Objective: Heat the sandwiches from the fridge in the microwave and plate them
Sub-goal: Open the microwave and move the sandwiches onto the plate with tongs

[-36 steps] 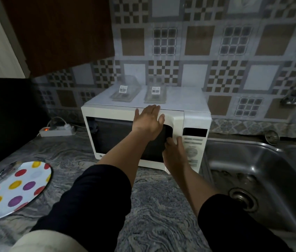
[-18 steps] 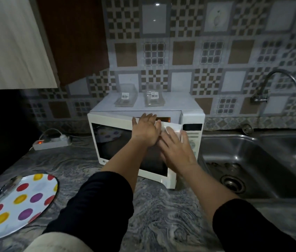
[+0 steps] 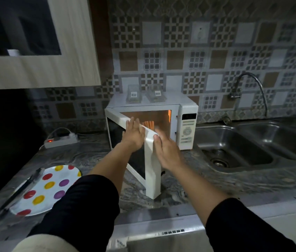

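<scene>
A white microwave [image 3: 187, 124] stands on the counter against the tiled wall, its lamp lit orange inside. Its door [image 3: 151, 168] is swung roughly halfway out toward me. My left hand [image 3: 133, 133] lies flat on the door's outer face near the top, fingers straight. My right hand [image 3: 165, 150] holds the door's free edge, thumb on the front and fingers behind it. Two clear plastic sandwich boxes [image 3: 134, 96] [image 3: 156, 95] with white labels sit side by side on the microwave's top. A white plate [image 3: 47, 190] with coloured dots lies on the counter at left.
Dark tongs [image 3: 19, 193] rest across the plate's left rim. A power strip [image 3: 62, 141] with a red light lies left of the microwave. A steel double sink [image 3: 243, 142] with a curved tap [image 3: 249, 88] is at right. A wall cabinet [image 3: 40, 42] hangs at upper left.
The microwave door has swung from closed to about half open, pulled by my right hand with my left hand riding on it. The inside lamp came on. The camera drew back.
</scene>
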Demonstrator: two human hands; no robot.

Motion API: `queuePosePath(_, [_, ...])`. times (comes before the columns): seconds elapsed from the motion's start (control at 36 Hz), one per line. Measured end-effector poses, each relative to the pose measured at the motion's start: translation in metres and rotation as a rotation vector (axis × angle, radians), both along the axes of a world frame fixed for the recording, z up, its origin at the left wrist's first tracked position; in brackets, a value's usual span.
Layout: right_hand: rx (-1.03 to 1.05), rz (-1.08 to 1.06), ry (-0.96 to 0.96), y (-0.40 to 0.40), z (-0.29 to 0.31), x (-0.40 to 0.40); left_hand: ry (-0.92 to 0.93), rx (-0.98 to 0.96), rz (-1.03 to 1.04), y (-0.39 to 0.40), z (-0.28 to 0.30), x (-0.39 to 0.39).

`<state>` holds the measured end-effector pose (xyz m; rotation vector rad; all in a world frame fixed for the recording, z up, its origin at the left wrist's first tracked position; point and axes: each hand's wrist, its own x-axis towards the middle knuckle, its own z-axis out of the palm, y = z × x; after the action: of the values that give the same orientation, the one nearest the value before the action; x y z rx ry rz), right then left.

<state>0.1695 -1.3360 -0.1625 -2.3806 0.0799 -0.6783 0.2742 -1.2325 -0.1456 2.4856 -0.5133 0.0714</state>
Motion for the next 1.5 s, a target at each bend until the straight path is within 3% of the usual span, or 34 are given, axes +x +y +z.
queuePosePath(0.33, [0.250, 0.044, 0.236, 0.081, 0.016, -0.016, 0.332, -0.456, 0.012, 0.070, 0.001, -0.051])
queuePosePath(0.44, [0.281, 0.116, 0.327, 0.100, 0.018, -0.028, 0.308, -0.575, 0.074, 0.093, -0.003, -0.069])
queuePosePath(0.64, [0.339, 0.200, 0.434, 0.133, 0.015, -0.048, 0.145, -0.567, 0.214, 0.130, -0.011, -0.085])
queuePosePath(1.0, [0.347, 0.019, 0.363, 0.183, 0.025, -0.048, 0.311, -0.518, 0.082, 0.178, 0.004, -0.099])
queuePosePath(1.19, [0.160, -0.146, 0.138, 0.223, 0.046, -0.030, 0.381, -0.472, 0.025, 0.229, 0.008, -0.074])
queuePosePath(1.31, [0.047, -0.143, 0.014, 0.255, 0.044, -0.022, 0.388, -0.428, 0.109, 0.273, -0.023, -0.030])
queuePosePath(1.5, [0.029, -0.009, 0.153, 0.309, 0.020, -0.007, 0.277, -0.288, 0.267, 0.346, -0.022, -0.057])
